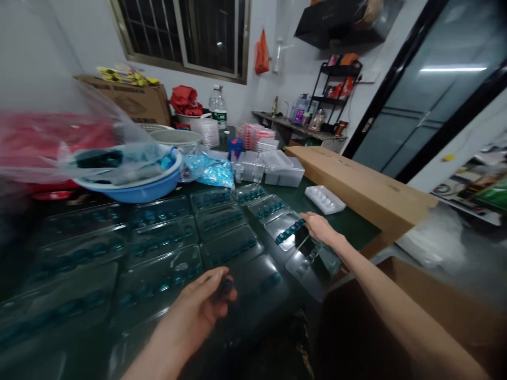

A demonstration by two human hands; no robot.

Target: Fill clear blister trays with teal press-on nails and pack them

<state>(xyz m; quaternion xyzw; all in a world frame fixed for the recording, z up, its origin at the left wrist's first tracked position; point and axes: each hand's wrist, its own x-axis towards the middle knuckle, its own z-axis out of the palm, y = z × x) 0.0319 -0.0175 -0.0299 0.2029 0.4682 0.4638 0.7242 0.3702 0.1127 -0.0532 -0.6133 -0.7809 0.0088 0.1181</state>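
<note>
Plastic trays [279, 224] hold teal pieces [289, 232] in rows.

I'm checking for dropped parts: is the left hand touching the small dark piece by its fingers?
Touching. The head view shows the left hand with the small dark piece between its thumb and curled fingers.

Glossy transparent plastic trays [232, 236], smooth plastic basin [138, 194], matt smooth cardboard box [356, 179]
</note>
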